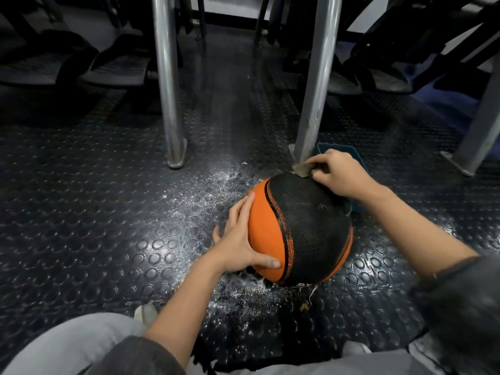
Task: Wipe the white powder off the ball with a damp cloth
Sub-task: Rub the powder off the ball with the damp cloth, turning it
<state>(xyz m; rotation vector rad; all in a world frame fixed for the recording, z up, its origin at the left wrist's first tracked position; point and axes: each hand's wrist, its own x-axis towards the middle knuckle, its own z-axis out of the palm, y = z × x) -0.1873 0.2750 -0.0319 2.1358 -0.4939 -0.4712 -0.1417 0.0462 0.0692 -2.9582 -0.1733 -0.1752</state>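
An orange and black basketball [300,231] sits on the dark studded floor in front of me. My left hand [238,239] lies against its orange left side, fingers spread and thumb along the lower front. My right hand [338,174] is on the ball's far top edge and pinches a small greyish cloth [303,169] against the black panel. White powder [216,190] is scattered on the floor around and under the ball.
Two metal poles [169,85] [315,85] stand just behind the ball. A blue tray [338,151] lies by the right pole, partly behind my right hand. Dark seats and frames fill the back. My grey-trousered knees are at the bottom edge.
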